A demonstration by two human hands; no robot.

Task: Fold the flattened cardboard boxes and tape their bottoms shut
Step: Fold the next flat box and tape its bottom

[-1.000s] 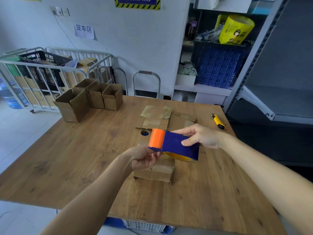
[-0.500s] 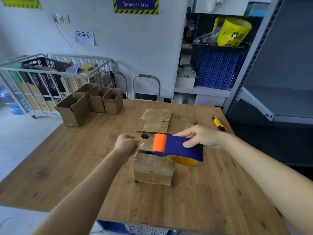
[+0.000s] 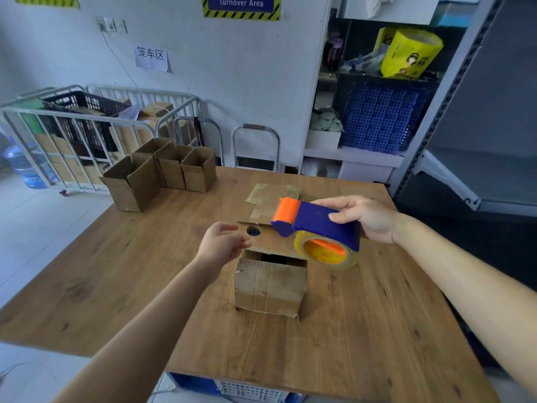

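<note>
A small cardboard box (image 3: 270,286) stood mid-table (image 3: 101,286), well back from the near edge, with wide wood showing on both sides. Above its far rim the left hand (image 3: 220,245) hovered, fingers loosely curled on nothing, while the right hand (image 3: 369,218) gripped the tape dispenser (image 3: 316,225). Beyond lay flattened cardboard (image 3: 270,202), and folded boxes (image 3: 162,170) stood along the far left edge.

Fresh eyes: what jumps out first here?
The blue tape dispenser, gripped by the right hand above the middle of the table, stands out most. Below it sits a small cardboard box, the left hand open beside it. More folded boxes stand at the far left corner.
</note>
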